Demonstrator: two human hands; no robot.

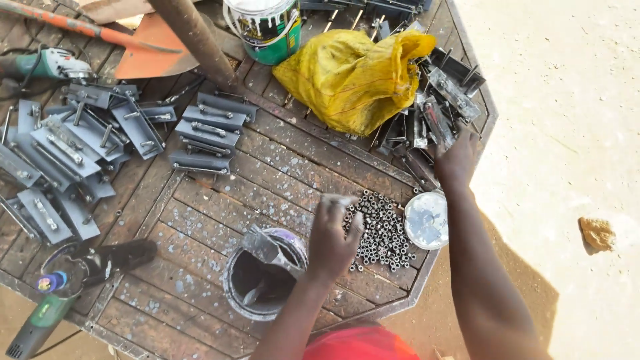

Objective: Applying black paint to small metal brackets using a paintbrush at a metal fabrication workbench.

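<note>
A person is standing over a wooden slatted table point(220, 193), seen from a head camera looking down. Taking the pile of small dark nuts point(380, 230) near the table's near edge as the landmark: the left hand point(333, 237) is resting just left of the pile, touching its edge, and its fingers are closing around a small pale metal piece point(339, 199) that is poking out above the knuckles. The right hand point(457, 160) is reaching beyond and right of the pile, into a heap of grey metal latch parts point(437, 110); whether it is gripping anything cannot be told, as its fingers are hidden among the parts.

Just right of the pile, a round tin lid point(427, 220) is lying flat by the table's edge. Left of the pile, past the left hand, an open paint can point(263, 280) is standing with a flat metal piece point(267, 247) leaning across its rim. Beyond the pile, a yellow bag point(350, 77) is slumping on the table. Bare slats are lying open between the pile and the stacked grey plates point(210, 130) far to the left.
</note>
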